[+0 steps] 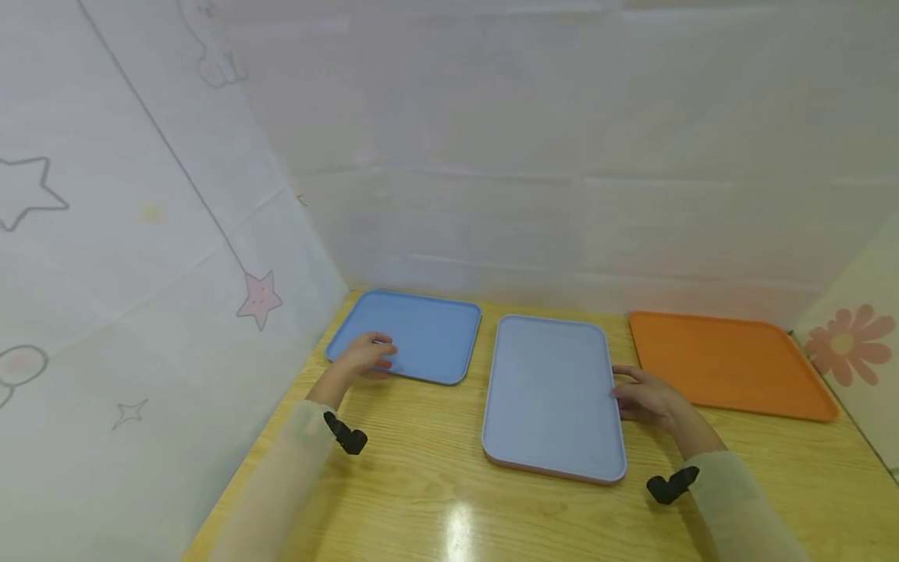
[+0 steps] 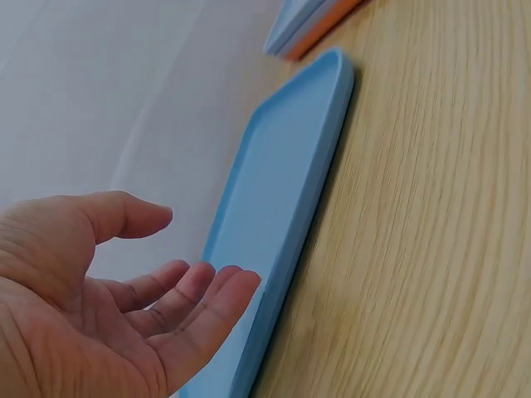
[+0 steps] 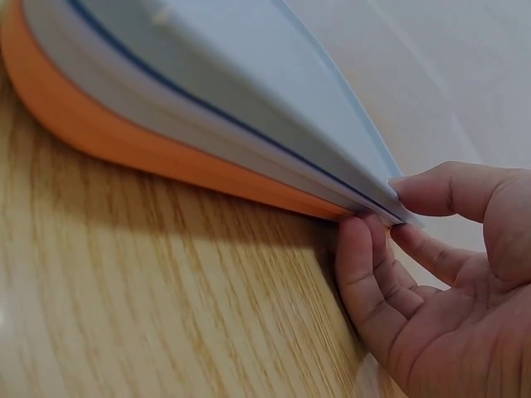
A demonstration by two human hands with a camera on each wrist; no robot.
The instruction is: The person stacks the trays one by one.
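A stack of trays lies on the table, a pale grey-blue tray (image 1: 551, 390) uppermost. In the right wrist view its side shows grey and blue layers over an orange tray (image 3: 124, 153). My right hand (image 1: 649, 400) is at the stack's right long edge, its thumb on the pale tray's rim and its fingers curled against the side below, pinching the edge. My left hand (image 1: 365, 353) hovers over the near-left corner of a blue tray (image 1: 428, 332), palm up in the left wrist view, fingers loosely bent and holding nothing.
A flat orange tray (image 1: 730, 363) lies at the back right, beside a side wall sheet with a printed flower (image 1: 850, 343). White sheeting (image 1: 449, 195) rises behind the wooden table (image 1: 407, 484), and more with printed stars stands on the left.
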